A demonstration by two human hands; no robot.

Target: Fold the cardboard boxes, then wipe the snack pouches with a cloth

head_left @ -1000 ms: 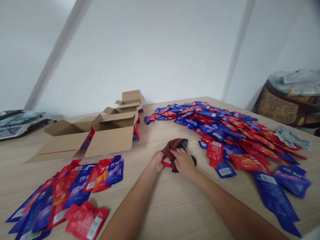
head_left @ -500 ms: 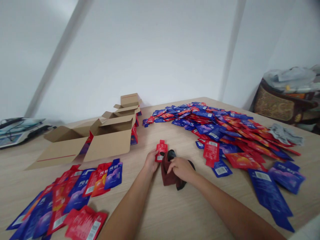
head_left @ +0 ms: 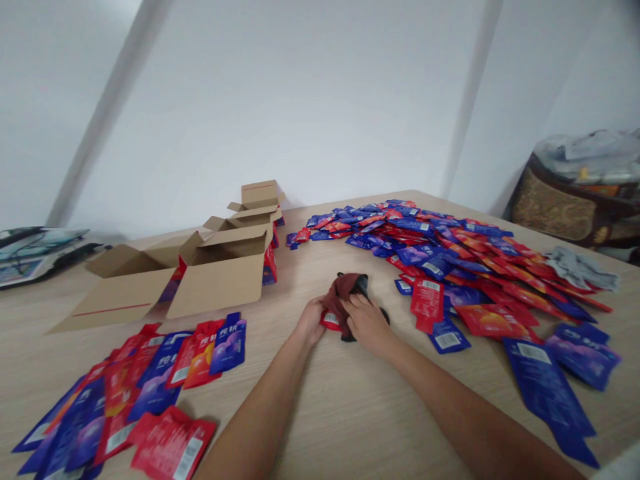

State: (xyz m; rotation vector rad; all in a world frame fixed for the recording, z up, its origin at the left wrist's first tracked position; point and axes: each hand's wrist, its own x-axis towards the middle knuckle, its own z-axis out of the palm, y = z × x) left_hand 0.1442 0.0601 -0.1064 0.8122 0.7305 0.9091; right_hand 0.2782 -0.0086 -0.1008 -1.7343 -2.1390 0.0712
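At the middle of the table my left hand (head_left: 311,321) is closed on the left edge of a red pouch (head_left: 330,319). Only the lower part of that pouch shows, with its white label. A dark brown cloth (head_left: 344,285) with a black part lies over the rest of it. My right hand (head_left: 367,322) presses the cloth against the pouch, its fingers closed on the fabric. To the right, the nearest loose pouch (head_left: 427,303) is red and lies flat, barcode end away from me.
A large heap of red and blue pouches (head_left: 400,227) spreads over the right side. More pouches (head_left: 165,367) lie overlapped at the front left. Open cardboard boxes (head_left: 220,283) stand behind them. Grey gloves (head_left: 580,268) rest on the heap's right end.
The brown cloth has moved up and over the red pouch, covering its upper part. My right hand has shifted slightly along with it; my left hand keeps hold of the pouch.
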